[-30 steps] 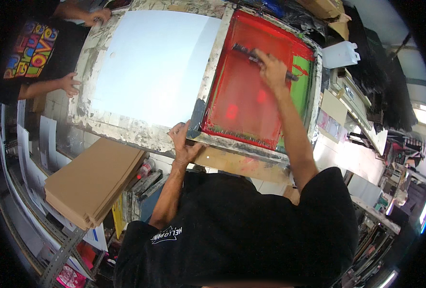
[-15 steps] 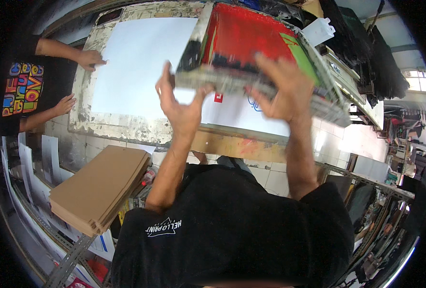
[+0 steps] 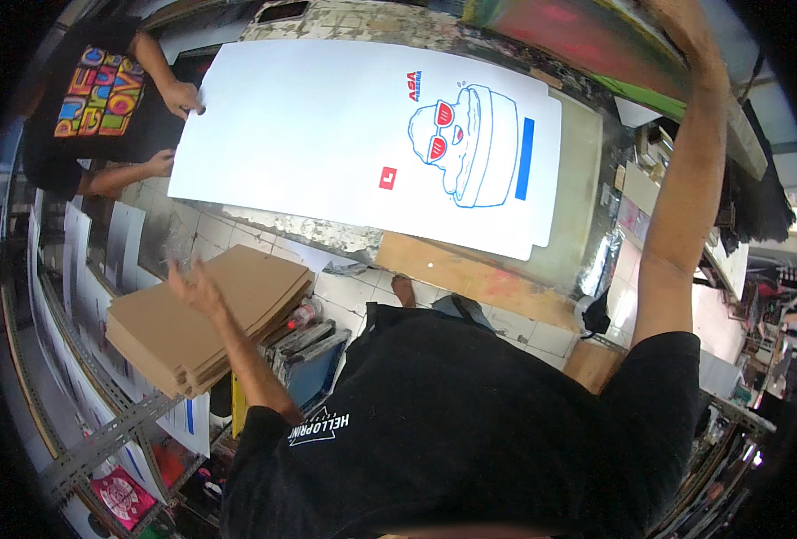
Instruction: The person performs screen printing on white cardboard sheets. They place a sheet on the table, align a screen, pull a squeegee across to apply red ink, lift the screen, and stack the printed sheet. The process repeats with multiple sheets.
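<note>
The screen printing frame (image 3: 619,56), with red and green on its mesh, is tilted up at the far right. My right hand (image 3: 686,31) is raised to its edge and closed on it, partly cut off by the picture's rim. Over a stack of brown cardboard (image 3: 228,287) at the left, my left hand (image 3: 198,286) is empty, fingers apart and slightly blurred. A large white sheet (image 3: 309,126) printed with a blue and red cartoon figure (image 3: 466,144) lies across the table (image 3: 578,171). Its left end is at a co-worker's two hands, one upper (image 3: 183,99), one lower (image 3: 160,163).
White sheets (image 3: 124,238) stand upright in a metal rack (image 3: 115,427) at the lower left. A red-capped bottle (image 3: 304,313) is beside the cardboard. Brown board (image 3: 479,278) edges the table's near side. Crowded shelving (image 3: 731,440) runs along the right.
The screen frame has swung up off the printed sheet, my right hand rising with it. My left hand has left the frame and moved left over the cardboard. The sheet has shifted.
</note>
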`<state>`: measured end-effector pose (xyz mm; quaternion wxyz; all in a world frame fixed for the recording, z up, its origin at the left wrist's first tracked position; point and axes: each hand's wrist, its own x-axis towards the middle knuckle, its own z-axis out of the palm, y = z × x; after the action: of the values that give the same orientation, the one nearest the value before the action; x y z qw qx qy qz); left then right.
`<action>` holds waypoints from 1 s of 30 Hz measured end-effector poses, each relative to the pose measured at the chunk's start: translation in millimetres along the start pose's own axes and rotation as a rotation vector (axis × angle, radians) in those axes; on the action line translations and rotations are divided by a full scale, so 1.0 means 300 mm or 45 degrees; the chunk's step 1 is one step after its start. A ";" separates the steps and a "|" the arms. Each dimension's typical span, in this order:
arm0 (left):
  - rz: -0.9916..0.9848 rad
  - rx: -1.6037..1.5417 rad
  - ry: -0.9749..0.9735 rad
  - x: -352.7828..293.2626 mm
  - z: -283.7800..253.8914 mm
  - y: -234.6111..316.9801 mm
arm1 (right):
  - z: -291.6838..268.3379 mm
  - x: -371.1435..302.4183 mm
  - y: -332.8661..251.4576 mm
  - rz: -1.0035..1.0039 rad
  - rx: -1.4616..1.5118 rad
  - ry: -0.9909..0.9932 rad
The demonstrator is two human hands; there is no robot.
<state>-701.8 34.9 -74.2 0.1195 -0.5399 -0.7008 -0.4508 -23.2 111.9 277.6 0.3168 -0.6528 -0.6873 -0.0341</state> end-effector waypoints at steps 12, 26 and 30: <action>-0.721 1.649 -0.315 -0.076 -0.537 -0.515 | -0.034 0.142 0.284 0.021 -0.026 -0.160; -0.596 1.638 -0.272 -0.090 -0.594 -0.609 | -0.003 0.143 0.238 -0.036 -0.177 -0.090; -0.610 1.638 -0.285 -0.082 -0.560 -0.569 | 0.003 0.089 0.149 0.036 -0.204 0.000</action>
<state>-893.5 -110.6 -81.2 0.2399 -0.2355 -0.9366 0.0985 18.9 142.1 273.2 0.2642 -0.6855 -0.6732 -0.0845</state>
